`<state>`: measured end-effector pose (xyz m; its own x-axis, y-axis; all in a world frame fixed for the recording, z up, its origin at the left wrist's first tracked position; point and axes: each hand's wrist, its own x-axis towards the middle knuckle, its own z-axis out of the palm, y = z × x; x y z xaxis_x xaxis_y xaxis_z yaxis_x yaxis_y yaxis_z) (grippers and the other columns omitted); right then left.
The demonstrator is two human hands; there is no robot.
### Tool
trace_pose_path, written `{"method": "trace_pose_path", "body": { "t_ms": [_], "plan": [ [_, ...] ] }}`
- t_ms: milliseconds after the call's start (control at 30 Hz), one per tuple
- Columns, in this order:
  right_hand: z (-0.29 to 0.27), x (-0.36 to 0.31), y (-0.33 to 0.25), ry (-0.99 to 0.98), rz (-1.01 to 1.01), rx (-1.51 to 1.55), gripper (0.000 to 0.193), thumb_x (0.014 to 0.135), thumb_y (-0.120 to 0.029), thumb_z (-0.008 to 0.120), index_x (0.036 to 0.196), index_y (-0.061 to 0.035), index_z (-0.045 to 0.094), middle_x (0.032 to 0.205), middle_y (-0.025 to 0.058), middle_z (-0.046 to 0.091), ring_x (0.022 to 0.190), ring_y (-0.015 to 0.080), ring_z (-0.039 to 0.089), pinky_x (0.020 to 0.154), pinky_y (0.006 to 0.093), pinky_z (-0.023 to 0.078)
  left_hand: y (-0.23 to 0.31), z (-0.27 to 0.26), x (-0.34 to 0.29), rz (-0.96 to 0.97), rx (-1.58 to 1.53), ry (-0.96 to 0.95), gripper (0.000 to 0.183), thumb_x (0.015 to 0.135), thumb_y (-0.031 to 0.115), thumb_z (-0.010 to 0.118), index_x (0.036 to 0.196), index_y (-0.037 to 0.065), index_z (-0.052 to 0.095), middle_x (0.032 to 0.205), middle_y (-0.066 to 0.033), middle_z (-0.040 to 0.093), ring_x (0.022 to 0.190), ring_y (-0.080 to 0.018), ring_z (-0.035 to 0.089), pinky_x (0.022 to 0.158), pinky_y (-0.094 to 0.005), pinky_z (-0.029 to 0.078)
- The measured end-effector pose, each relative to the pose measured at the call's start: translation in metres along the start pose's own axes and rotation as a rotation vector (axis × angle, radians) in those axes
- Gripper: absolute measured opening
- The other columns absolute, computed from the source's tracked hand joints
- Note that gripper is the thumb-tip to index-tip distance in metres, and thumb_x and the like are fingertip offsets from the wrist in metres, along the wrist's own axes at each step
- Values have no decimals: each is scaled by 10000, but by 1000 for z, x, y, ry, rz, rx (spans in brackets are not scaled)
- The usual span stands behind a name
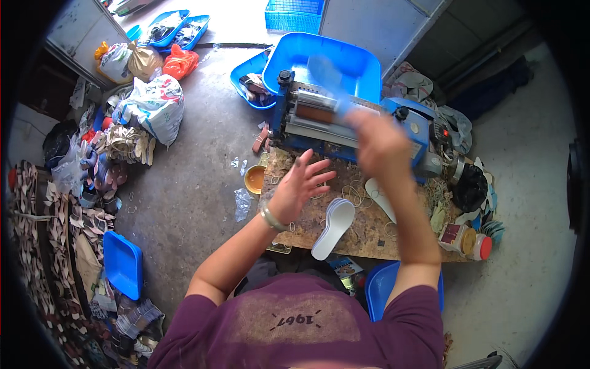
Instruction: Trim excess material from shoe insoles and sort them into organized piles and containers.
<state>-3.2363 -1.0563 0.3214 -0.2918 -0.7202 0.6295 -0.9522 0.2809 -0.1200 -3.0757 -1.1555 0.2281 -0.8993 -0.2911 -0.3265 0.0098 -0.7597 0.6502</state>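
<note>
My right hand [382, 140], smeared by motion, is raised over a blue roller machine [319, 131] and grips a pale blue insole [326, 74]. The insole is blurred and points up and away, above the machine's far side. In front of the rollers, my left hand [298, 186] is held open with its fingers spread and nothing in it. A small stack of white insoles [334, 227] lies on the worn wooden table [301, 234] between my forearms. Another white insole [379, 198] is partly hidden by my right forearm. Brown material shows between the machine's rollers.
A large blue tub [356, 61] stands behind the machine, beside a smaller blue basin [246, 71] holding cut pieces. A yellow bowl [254, 179] sits by the table's left edge. Jars [467, 240] and a black bag [470, 187] are at right. Bags [153, 104] and piled footwear parts fill the left.
</note>
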Motion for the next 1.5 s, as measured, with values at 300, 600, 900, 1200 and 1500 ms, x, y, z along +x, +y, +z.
{"method": "trace_pose_path", "body": {
  "t_ms": [300, 600, 900, 1200, 1500],
  "plan": [
    [-17, -149, -52, -406, 338, 332, 431, 731, -122, 689, 1138, -49, 568, 1188, 150, 565, 1074, 290, 559, 877, 380, 458, -78, -10, 41, -492, -147, 12, 404, 924, 214, 374, 1150, -106, 474, 1151, -220, 563, 1002, -286, 593, 927, -391, 452],
    [-17, -159, -18, -267, 535, 401, 315, 760, -121, 676, 1061, -55, 612, 1130, 114, 600, 969, 297, 599, 825, 374, 480, -79, -5, 123, -563, -305, -171, 425, 908, 168, 365, 1219, -122, 372, 1205, -245, 526, 917, -290, 605, 840, -391, 518],
    [44, -80, 76, -64, 416, 322, 202, 793, -64, 595, 989, -34, 634, 1032, 136, 633, 921, 319, 612, 786, 383, 491, -86, 1, 168, -499, -155, -114, 332, 916, 145, 375, 1150, -86, 424, 1129, -254, 574, 919, -293, 624, 818, -374, 530],
    [135, 4, 180, -112, 524, 162, 223, 853, -140, 511, 1005, -90, 666, 979, 124, 654, 900, 319, 620, 777, 397, 492, -55, 4, 180, -449, 19, -21, 323, 882, 103, 446, 1158, -64, 438, 1085, -218, 600, 862, -294, 633, 805, -377, 522],
    [238, 15, 270, -816, 661, -58, 336, 765, -208, 663, 1084, -106, 644, 1026, 137, 654, 928, 298, 628, 803, 384, 493, -50, -62, 79, -610, 93, -122, 886, 900, 602, 356, 1396, -77, 78, 1211, -229, 544, 977, -302, 628, 768, -321, 542]
  ]
}}
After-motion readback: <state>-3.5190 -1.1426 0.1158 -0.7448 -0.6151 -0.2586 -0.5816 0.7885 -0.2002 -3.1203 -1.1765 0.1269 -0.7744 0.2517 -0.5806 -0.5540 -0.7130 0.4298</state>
